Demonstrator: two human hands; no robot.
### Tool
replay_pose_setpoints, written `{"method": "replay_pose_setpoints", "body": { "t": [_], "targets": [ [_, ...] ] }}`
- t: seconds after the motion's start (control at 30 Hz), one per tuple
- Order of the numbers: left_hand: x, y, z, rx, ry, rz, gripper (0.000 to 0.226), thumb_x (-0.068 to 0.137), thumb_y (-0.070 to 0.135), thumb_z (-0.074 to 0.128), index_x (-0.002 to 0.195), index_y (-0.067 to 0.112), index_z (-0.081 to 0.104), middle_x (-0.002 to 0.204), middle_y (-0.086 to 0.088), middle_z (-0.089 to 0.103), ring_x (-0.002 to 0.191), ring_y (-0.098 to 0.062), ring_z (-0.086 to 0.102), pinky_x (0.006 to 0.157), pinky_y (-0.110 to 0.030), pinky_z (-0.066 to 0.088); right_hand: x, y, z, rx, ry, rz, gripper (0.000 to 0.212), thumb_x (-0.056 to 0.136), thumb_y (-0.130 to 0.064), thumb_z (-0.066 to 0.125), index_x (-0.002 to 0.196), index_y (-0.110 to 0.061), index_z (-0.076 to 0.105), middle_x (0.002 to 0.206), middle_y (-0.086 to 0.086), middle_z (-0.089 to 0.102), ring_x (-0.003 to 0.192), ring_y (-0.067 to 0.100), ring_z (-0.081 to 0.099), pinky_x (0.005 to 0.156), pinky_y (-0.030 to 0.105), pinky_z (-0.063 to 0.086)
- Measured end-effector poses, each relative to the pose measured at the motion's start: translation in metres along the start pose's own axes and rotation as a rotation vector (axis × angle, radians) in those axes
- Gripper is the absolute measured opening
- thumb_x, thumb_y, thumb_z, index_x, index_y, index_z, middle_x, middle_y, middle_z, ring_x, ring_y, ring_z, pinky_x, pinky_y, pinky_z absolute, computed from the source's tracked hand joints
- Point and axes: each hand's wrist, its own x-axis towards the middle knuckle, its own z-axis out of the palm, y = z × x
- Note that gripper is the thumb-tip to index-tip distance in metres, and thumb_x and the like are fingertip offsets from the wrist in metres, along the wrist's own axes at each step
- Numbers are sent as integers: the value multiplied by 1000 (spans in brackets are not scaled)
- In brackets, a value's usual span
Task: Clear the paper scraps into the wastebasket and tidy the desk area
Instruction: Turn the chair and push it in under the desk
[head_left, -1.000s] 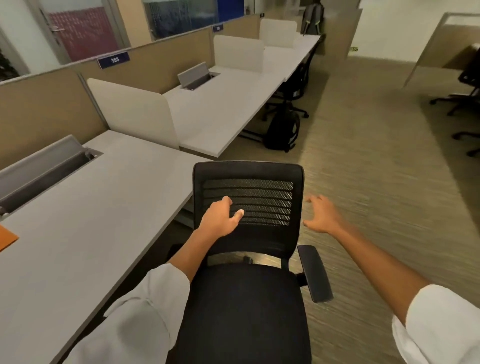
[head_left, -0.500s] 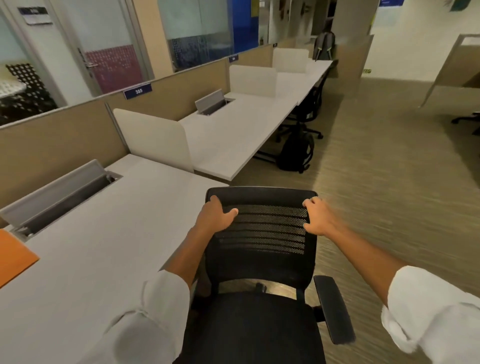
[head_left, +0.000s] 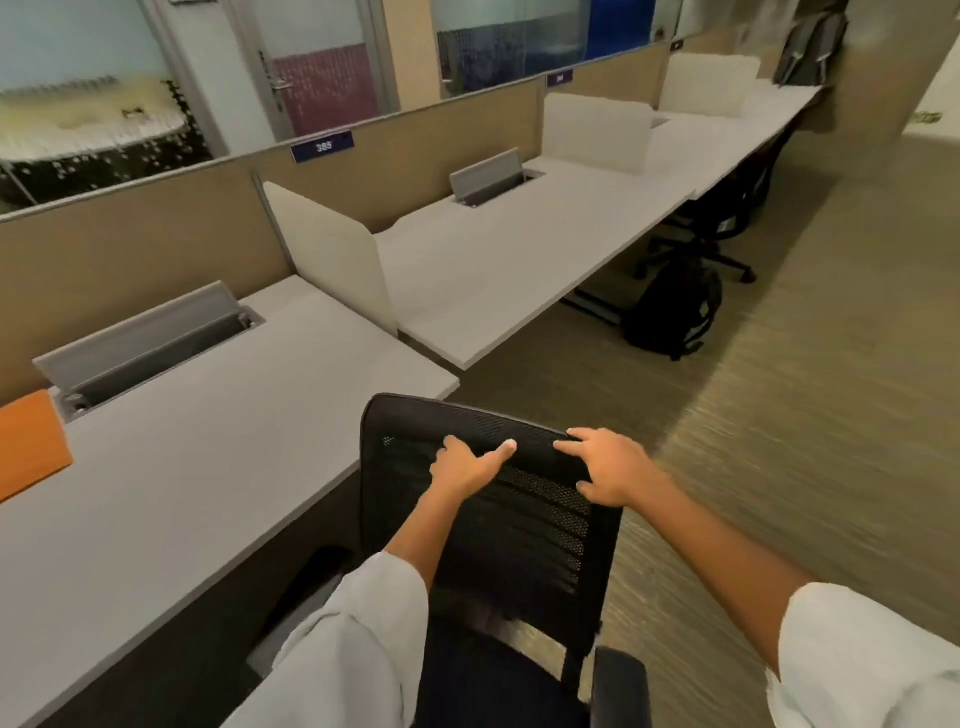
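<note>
A black mesh-backed office chair (head_left: 498, 561) stands in front of me, its back turned toward the grey desk (head_left: 197, 467). My left hand (head_left: 467, 465) grips the top edge of the chair back, thumb along the rim. My right hand (head_left: 610, 470) rests on the top edge just to the right, fingers spread over the mesh. An orange sheet (head_left: 28, 449) lies at the desk's left edge. No paper scraps or wastebasket are in view.
A grey cable tray lid (head_left: 140, 338) stands open at the desk's rear. White dividers (head_left: 332, 254) separate further desks running back right. A black backpack (head_left: 675, 312) sits on the carpet beside another chair (head_left: 727, 223). Open carpet lies to the right.
Both hands went from reaching to holding the chair back's top edge. The chair has swung left toward the desk, and my view has turned left.
</note>
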Motion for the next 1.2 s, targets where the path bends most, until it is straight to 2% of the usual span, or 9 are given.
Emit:
{"method": "replay_pose_setpoints", "body": {
  "t": [0.1,0.27,0.4,0.6,0.73,0.9,1.03,1.1,1.2],
  "targets": [
    [9,30,31,-117,80,-142,144,57,81,70,152,1,-3,160,-23,18,146,-39,24,117,-49,31,9,13,0,31,5,-76,69,74,-35,67,142,-37,50,149,-4,50,135,22,49,101,40,51],
    [8,67,68,-138,151,-284,155,50,80,74,150,-1,-13,158,-34,3,145,-46,21,114,-53,33,23,42,-29,73,-125,-195,45,61,-32,67,105,-34,74,86,-6,68,90,19,67,77,31,57],
    [-3,62,93,-231,97,-383,153,55,67,81,149,4,-22,159,-34,0,145,-48,22,115,-54,31,21,64,-44,125,-321,-276,26,60,-16,59,74,-29,76,76,-2,76,74,12,70,73,32,60],
    [-39,60,146,-354,29,-415,147,52,61,85,152,1,-5,159,-31,10,144,-49,22,115,-54,30,-8,87,-46,122,-576,-319,30,66,-3,56,68,-25,75,71,-3,76,66,5,69,64,19,54],
    [-76,58,174,-304,-35,-336,144,56,59,85,152,-1,-4,160,-31,6,145,-50,17,115,-53,28,-32,99,-44,-129,-530,-329,29,64,-5,51,59,-26,70,76,-2,77,76,10,71,73,29,58],
    [-131,43,200,-234,-154,-244,142,59,53,87,152,1,-7,161,-28,2,147,-49,12,118,-54,24,-67,99,-41,-392,-173,-281,21,76,-15,54,90,-24,65,91,-5,66,88,17,63,76,36,57],
    [-181,25,221,-106,-202,-201,135,59,47,87,152,3,-1,160,-27,12,145,-47,20,116,-53,28,-100,98,-10,-529,-48,-387,83,79,-22,69,151,-25,28,162,4,20,147,28,26,108,42,42],
    [-208,11,226,-33,-233,-168,127,62,45,84,153,9,3,159,-24,18,145,-45,23,114,-54,30,-118,89,9,-566,-57,-447,99,79,-21,71,158,-24,12,167,7,-5,154,30,1,121,52,20],
    [-251,-15,223,127,-272,-97,119,63,41,80,153,15,7,155,-19,27,142,-39,31,111,-53,36,-142,80,47,-602,-99,-526,103,78,-34,69,159,-23,7,168,5,-4,154,28,-9,122,61,4]
  ]
}}
